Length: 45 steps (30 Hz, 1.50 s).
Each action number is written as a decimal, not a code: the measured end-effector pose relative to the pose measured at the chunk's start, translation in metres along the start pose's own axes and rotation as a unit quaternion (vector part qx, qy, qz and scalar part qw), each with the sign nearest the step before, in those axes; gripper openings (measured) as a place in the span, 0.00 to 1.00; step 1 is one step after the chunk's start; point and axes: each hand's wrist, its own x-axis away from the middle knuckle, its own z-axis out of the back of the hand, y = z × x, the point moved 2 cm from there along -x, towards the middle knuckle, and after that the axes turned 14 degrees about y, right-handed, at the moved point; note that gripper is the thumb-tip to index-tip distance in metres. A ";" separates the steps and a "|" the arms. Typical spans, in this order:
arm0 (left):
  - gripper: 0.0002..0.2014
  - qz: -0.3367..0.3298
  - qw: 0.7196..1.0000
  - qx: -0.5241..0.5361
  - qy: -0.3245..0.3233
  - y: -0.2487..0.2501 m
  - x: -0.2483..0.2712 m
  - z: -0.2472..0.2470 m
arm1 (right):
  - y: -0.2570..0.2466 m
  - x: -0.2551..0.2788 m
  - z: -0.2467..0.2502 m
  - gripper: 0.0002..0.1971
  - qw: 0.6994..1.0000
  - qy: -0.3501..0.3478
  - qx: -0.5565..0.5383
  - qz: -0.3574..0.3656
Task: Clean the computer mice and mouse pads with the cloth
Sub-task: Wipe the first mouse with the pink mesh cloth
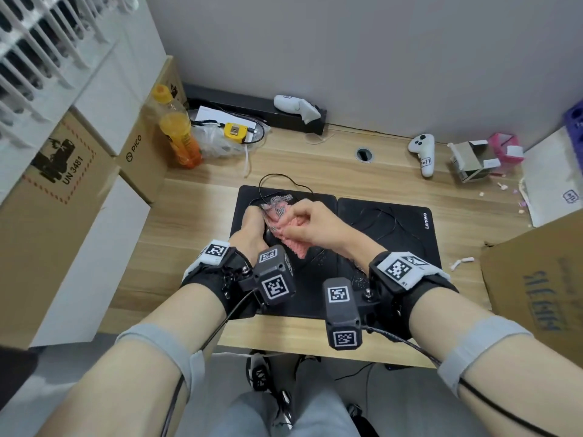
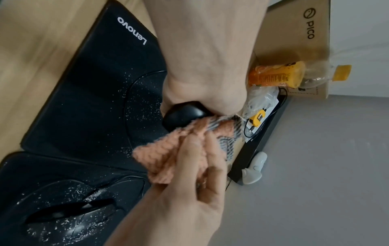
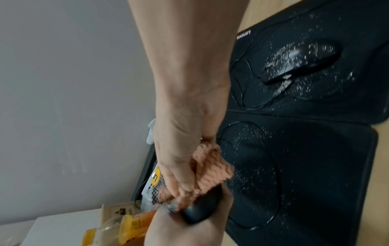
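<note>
Your left hand (image 1: 250,230) grips a black mouse (image 2: 184,114) held up over the left pad (image 1: 249,298), while your right hand (image 1: 315,223) pinches a pink cloth (image 1: 291,239) with a checked patch against it. Which way that mouse points is hard to tell, as fingers and cloth hide most of it. Only the wrist views show white specks dusting both pads and the second mouse (image 3: 301,61), which lies flat on the right pad (image 1: 407,234), long axis slanting across it.
</note>
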 end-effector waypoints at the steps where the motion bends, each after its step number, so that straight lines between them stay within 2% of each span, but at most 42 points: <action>1: 0.17 0.001 1.000 -0.011 0.000 0.002 0.006 0.001 | 0.003 0.001 0.004 0.04 0.999 -0.022 0.032 -0.002; 3: 0.18 -0.014 1.000 -0.019 -0.007 0.006 0.022 0.005 | 0.015 0.002 0.011 0.08 0.993 -0.034 0.112 -0.021; 4: 0.19 -0.014 1.000 -0.005 -0.015 0.006 0.020 0.004 | 0.020 0.001 0.015 0.09 0.990 -0.010 0.134 -0.042; 5: 0.19 -0.017 0.999 -0.004 -0.027 0.006 0.017 0.002 | 0.025 -0.001 0.018 0.09 0.989 0.024 0.123 -0.072; 7: 0.19 -0.031 0.999 0.003 -0.033 0.010 0.020 0.002 | 0.027 -0.007 0.020 0.08 0.987 0.098 0.034 -0.123; 9: 0.19 -0.038 0.998 0.010 -0.053 0.013 0.021 0.000 | 0.022 -0.016 0.019 0.09 0.978 0.161 -0.025 -0.134; 12: 0.19 -0.049 0.996 -0.008 -0.076 0.011 0.026 -0.003 | 0.006 -0.029 0.012 0.26 0.981 0.146 -0.018 -0.124; 13: 0.19 -0.055 0.996 -0.003 -0.071 0.011 0.029 -0.003 | 0.001 -0.031 0.008 0.27 0.984 0.131 -0.012 -0.118; 18: 0.19 -0.070 0.996 0.023 -0.040 0.015 0.033 0.001 | 0.000 -0.025 -0.013 0.08 0.993 0.076 -0.017 -0.086; 20: 0.16 -0.060 0.998 0.016 -0.012 0.017 0.029 0.006 | 0.004 -0.019 -0.017 0.08 0.995 0.072 -0.019 -0.069; 23: 0.15 -0.056 0.998 -0.011 -0.022 0.017 0.028 0.012 | 0.007 -0.013 -0.019 0.06 0.996 0.076 0.004 -0.045; 27: 0.17 -0.068 0.990 -0.072 -0.095 0.010 0.027 0.013 | 0.016 -0.015 -0.018 0.04 0.980 0.168 -0.029 -0.101; 30: 0.17 -0.081 0.985 -0.099 -0.116 0.006 0.025 0.017 | 0.016 -0.018 -0.018 0.05 0.963 0.219 -0.058 -0.148; 32: 0.17 -0.092 0.985 -0.084 -0.123 0.009 0.024 0.016 | 0.014 -0.019 -0.021 0.05 0.959 0.220 -0.081 -0.157; 36: 0.17 -0.096 0.991 -0.043 -0.085 0.011 0.028 0.011 | 0.005 -0.013 -0.028 0.02 0.979 0.146 -0.069 -0.123; 38: 0.17 -0.094 0.990 -0.042 -0.091 0.008 0.029 0.009 | 0.006 -0.014 -0.024 0.04 0.977 0.157 -0.056 -0.129; 42: 0.16 -0.093 0.985 -0.054 -0.135 0.007 0.029 0.009 | 0.007 -0.021 -0.013 0.02 0.954 0.226 -0.096 -0.174; 45: 0.15 -0.072 0.987 -0.020 -0.140 0.012 0.029 0.008 | 0.002 -0.020 -0.017 0.04 0.957 0.217 -0.117 -0.154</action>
